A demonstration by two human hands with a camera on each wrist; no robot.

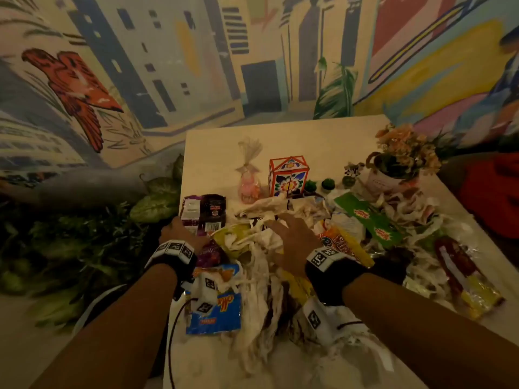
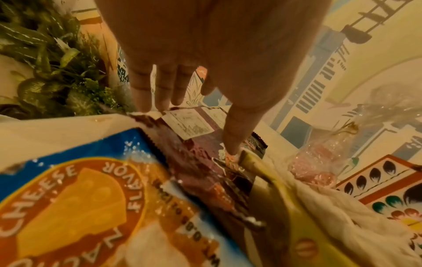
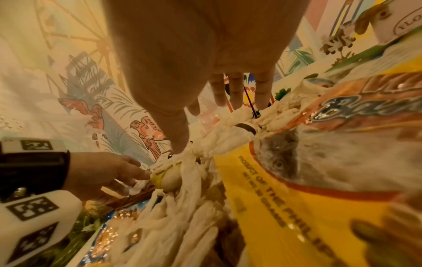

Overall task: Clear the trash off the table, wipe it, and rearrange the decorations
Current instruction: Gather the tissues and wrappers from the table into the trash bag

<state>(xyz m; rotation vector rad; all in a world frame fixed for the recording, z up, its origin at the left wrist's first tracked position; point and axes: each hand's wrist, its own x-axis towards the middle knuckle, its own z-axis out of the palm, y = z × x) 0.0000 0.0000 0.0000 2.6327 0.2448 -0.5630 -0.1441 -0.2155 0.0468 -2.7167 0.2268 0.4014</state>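
Observation:
Trash covers the near half of the white table (image 1: 280,141): shredded white tissue (image 1: 258,279), a blue cheese snack bag (image 1: 216,304), dark purple wrappers (image 1: 203,213), a yellow-orange bag (image 1: 346,244) and a green wrapper (image 1: 368,217). My left hand (image 1: 178,228) lies on the purple wrappers at the table's left edge, its straight thumb (image 2: 231,140) pressing one. My right hand (image 1: 285,226) rests spread on the tissue pile, fingers (image 3: 236,94) straight. Neither hand grips anything. Behind the pile stand a floral box (image 1: 288,175), a pink cellophane-wrapped gift (image 1: 248,188), small cacti (image 1: 328,183) and a flower pot (image 1: 390,178).
Green foliage (image 1: 157,197) crowds the table's left side. A red cushion (image 1: 497,192) sits beyond the right edge. A red-and-yellow wrapper (image 1: 460,270) lies at the near right. A painted mural wall runs behind. The table's far part is bare.

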